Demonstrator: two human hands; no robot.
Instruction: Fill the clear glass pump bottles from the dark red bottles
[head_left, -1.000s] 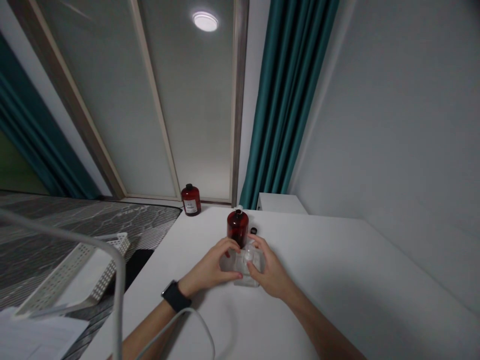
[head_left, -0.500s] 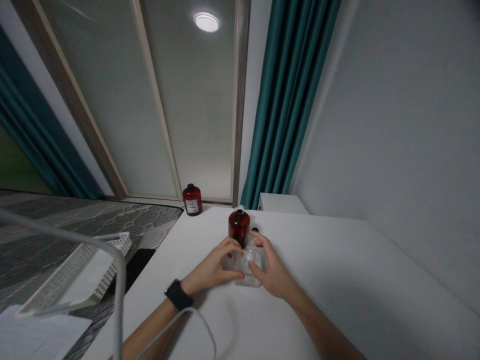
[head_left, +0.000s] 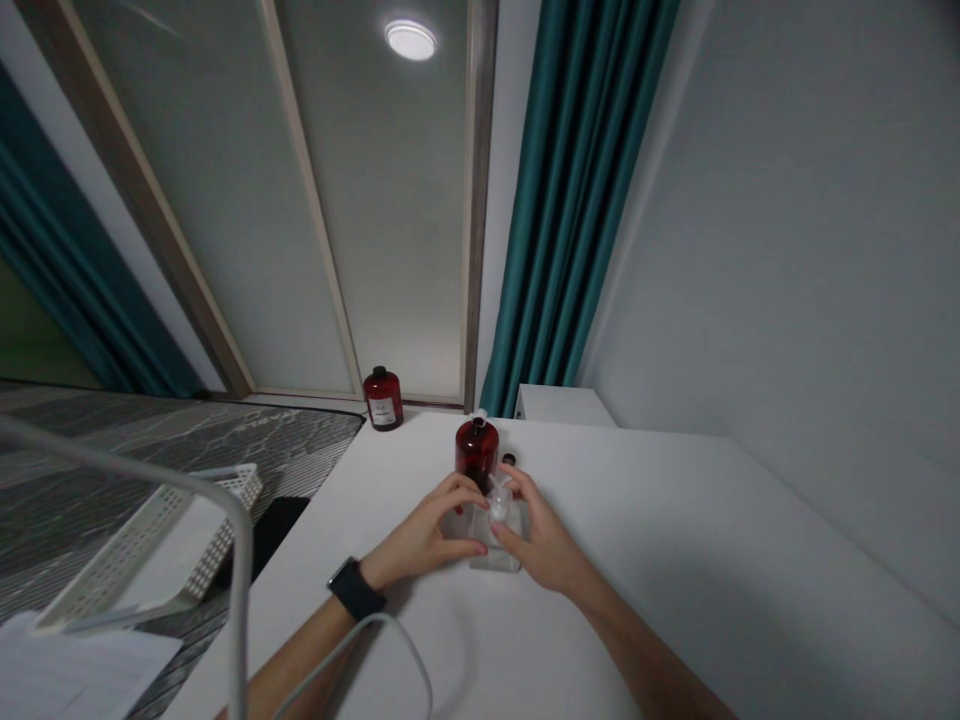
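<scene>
My hands meet over a clear square bottle (head_left: 495,565) standing on the white table (head_left: 637,520). My left hand (head_left: 424,530), with a black watch (head_left: 355,589) on its wrist, curves around the bottle's left side. My right hand (head_left: 544,530) pinches a clear fitting (head_left: 499,505) at the bottle's top, and its fingers partly hide that piece. Just behind them stands an amber bottle with a dark neck (head_left: 476,455). A small black cap (head_left: 509,459) lies to its right, close to my right fingers.
A second amber bottle (head_left: 383,399) stands beyond the table's far edge. A white perforated basket (head_left: 157,545), papers (head_left: 67,670) and a white curved bar (head_left: 238,560) are at the left. A white cable (head_left: 375,625) crosses my left forearm. Teal curtains (head_left: 577,200) hang behind.
My fingers have closed slightly around the clear fitting, and my hands sit a little closer together. The view has shifted slightly. The bottles have not visibly moved.
</scene>
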